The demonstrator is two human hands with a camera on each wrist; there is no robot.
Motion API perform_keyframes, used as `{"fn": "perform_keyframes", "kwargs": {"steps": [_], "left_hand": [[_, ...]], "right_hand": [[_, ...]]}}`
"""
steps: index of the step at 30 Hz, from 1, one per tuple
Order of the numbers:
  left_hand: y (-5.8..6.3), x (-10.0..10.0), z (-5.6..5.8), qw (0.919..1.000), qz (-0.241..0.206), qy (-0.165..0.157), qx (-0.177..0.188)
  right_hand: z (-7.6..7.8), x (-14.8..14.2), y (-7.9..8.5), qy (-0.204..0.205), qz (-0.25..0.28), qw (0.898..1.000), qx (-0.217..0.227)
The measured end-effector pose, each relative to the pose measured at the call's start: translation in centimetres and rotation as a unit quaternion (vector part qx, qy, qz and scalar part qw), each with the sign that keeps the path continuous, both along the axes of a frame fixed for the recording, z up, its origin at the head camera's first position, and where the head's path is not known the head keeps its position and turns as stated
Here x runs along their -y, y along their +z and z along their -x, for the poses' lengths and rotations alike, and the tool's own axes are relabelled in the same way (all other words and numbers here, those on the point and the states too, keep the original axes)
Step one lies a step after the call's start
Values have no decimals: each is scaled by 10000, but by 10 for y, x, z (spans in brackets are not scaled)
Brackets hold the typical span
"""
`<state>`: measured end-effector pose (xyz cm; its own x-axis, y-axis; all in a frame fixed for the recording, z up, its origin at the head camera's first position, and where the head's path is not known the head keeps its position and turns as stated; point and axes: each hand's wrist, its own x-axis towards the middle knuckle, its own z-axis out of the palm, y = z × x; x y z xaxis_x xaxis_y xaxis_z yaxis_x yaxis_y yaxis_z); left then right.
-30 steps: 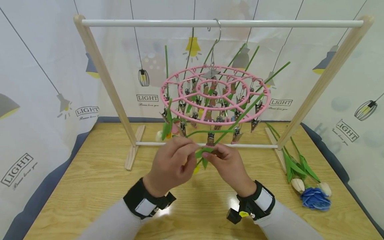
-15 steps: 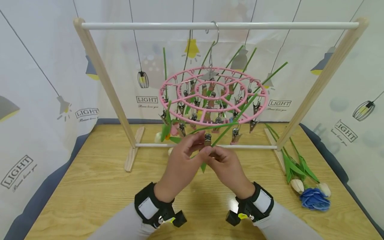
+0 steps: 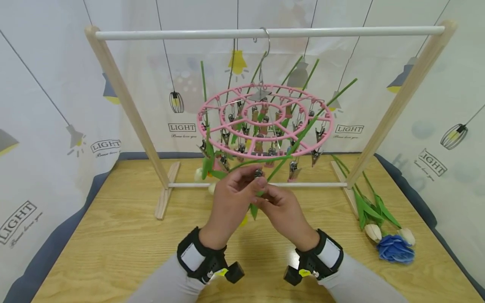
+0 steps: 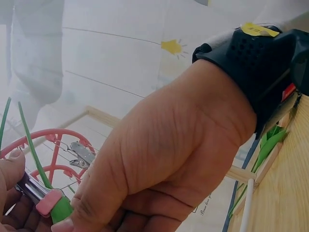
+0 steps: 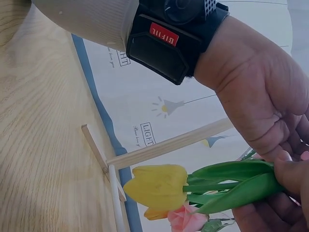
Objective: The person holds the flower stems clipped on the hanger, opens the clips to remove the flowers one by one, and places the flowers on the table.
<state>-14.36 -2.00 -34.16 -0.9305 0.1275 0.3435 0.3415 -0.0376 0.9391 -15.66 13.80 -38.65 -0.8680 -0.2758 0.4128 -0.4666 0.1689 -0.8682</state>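
Left hand (image 3: 232,200) tight on clip (image 4: 49,203), right hand (image 3: 286,208) round yellow tulip's leaves (image 5: 246,191), below near edge of pink hanger (image 3: 332,123).

R hand (image 5: 284,207) pinches yel. tulip (image 5: 157,187) by leaves (image 5: 246,193), prob. stem (image 5: 212,187).

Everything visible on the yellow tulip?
Yellow tulip: smooth closed bloom, green leaves, long green stem; looks artificial. It points bloom-down below the pink rack, stem slanting up. The right hand pinches it by the leaves; the left hand holds a metal clip against it. Clip's bite unclear.
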Motion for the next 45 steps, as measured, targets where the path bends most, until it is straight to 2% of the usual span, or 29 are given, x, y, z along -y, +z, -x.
{"fn": "perform_keyframes", "kwargs": {"steps": [5, 18, 26, 34, 45], "left_hand": [[-2, 0, 1, 10000, -6, 73, 8], [-4, -3, 2, 9990, -132, -13, -425], [-3, -3, 1, 9987, -38, 176, -471], [-6, -3, 2, 9979, -76, 290, -573], [-6, -2, 3, 9968, -422, 221, -644]], "right_hand": [[0, 1, -1, 40, 47, 10000, 42], [-2, 0, -1, -28, -12, 10000, 0], [-1, 0, -2, -14, -79, 10000, 52], [1, 0, -5, -6, -132, 9999, -76], [-2, -8, -13, 70, -343, 9993, 127]]}}
